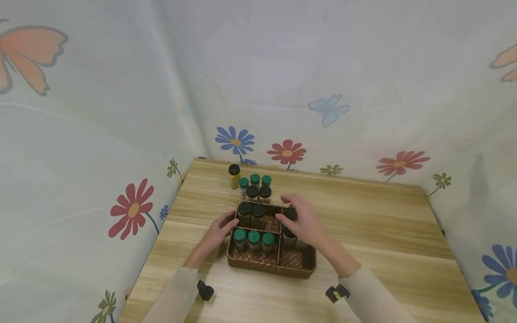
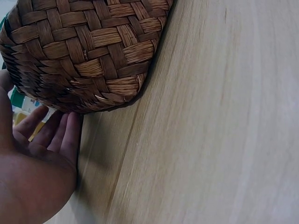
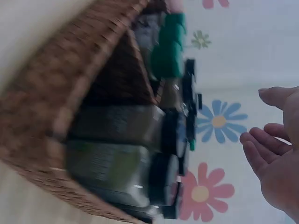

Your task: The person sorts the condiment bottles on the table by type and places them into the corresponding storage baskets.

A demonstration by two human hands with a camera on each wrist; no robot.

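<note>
1. Flowered cloth surrounds the wooden table on far, left and right sides.
2. Woven basket holding jars sits left of centre; wide wood stretches right.
3. Left hand, fingers relaxed, touches basket's left wall.
4. Right hand, fingers spread, hovers over right-compartment jars.
</note>
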